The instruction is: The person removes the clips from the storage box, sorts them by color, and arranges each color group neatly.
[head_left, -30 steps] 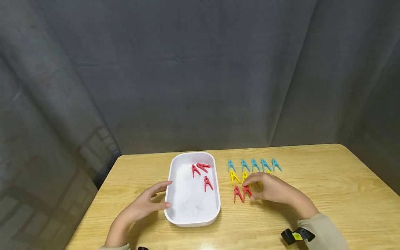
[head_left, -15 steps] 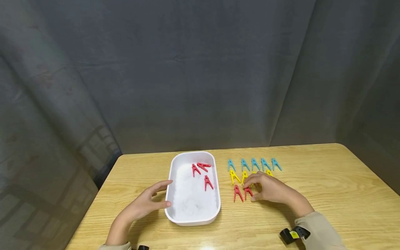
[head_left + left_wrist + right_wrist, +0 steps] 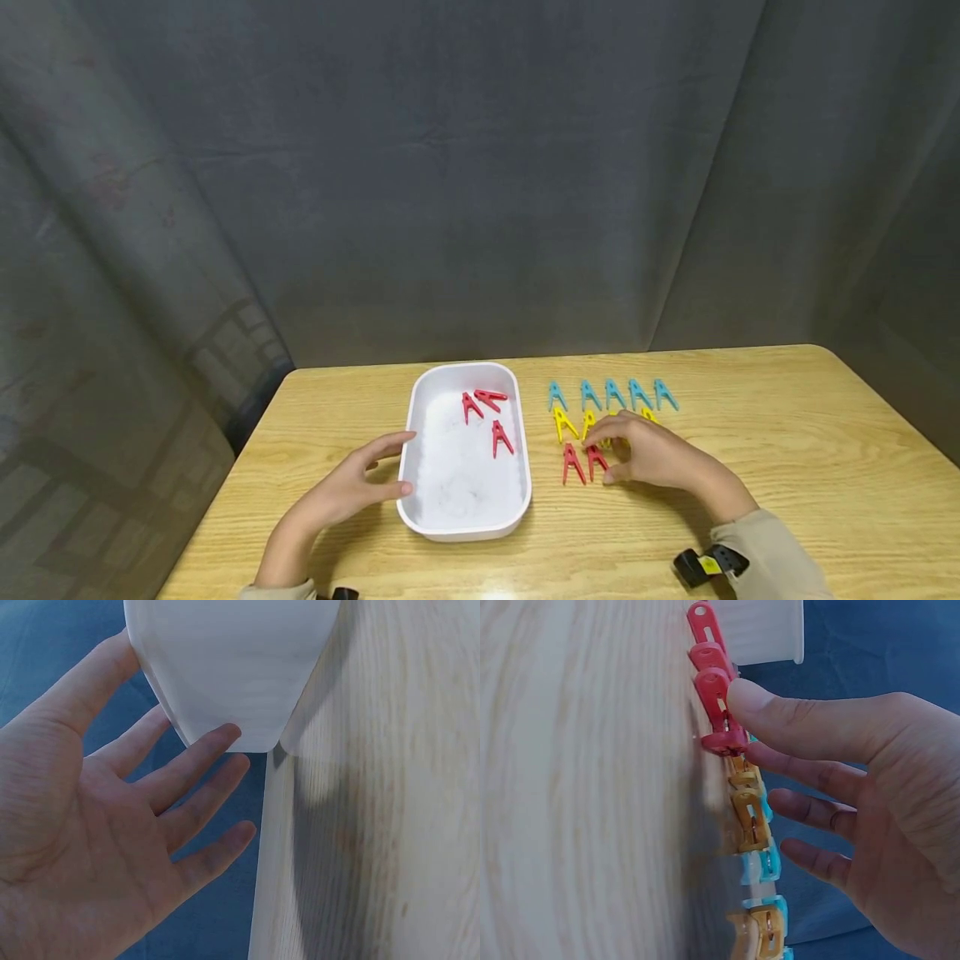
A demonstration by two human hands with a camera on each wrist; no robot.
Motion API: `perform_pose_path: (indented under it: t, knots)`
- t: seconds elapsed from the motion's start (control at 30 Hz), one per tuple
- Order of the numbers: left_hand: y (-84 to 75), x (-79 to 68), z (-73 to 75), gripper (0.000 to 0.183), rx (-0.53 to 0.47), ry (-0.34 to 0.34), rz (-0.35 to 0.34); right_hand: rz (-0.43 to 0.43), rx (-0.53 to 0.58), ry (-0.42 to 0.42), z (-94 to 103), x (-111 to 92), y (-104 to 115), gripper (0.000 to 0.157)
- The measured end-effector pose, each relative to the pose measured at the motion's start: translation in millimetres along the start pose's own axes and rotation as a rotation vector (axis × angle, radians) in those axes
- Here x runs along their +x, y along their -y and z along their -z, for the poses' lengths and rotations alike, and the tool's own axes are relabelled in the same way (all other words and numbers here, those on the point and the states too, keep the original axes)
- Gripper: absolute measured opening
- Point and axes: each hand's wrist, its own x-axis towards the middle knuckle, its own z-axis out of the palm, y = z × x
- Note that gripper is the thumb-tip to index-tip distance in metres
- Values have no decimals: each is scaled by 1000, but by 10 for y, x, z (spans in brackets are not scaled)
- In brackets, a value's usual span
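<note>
In the head view my right hand (image 3: 645, 450) pinches a red clothespin (image 3: 596, 461) between thumb and fingertips, low over the table. The right wrist view shows the thumb tip against this clothespin (image 3: 709, 690), other fingers spread behind. Just left of it on the table lies another red clothespin (image 3: 572, 465). A white tray (image 3: 453, 500) stands at the middle, several red clothespins (image 3: 501, 440) lying inside. My left hand (image 3: 348, 487) rests at the tray's left rim, thumb and forefinger tips touching it. Its fingers look loose and spread in the left wrist view.
Behind the red pair runs a row of yellow clothespins (image 3: 564, 425), partly hidden by the right hand. Farther back is a row of several blue clothespins (image 3: 614, 394). The wooden table (image 3: 787, 433) ends at a grey curtain (image 3: 465, 208).
The red clothespin at my right hand has shifted slightly right, widening its gap from the other red one. My left hand and the tray hold their places.
</note>
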Motion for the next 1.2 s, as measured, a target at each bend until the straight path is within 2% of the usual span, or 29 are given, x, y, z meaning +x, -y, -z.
perform_pose_path:
  t: [0.37,0.87,1.07,1.2]
  knots:
    - [13,-6,8,65,-7,-4,-18,16,-29,-67,76,9,166,43]
    - [-3,6,-8,64,-1,3,-4,138,-2,-279,-53,123,426,39]
    - [-11,10,-7,64,4,4,-4,157,14,-255,-55,278,560,39]
    - [-8,5,-9,64,2,2,-3,206,9,-220,-60,454,642,38]
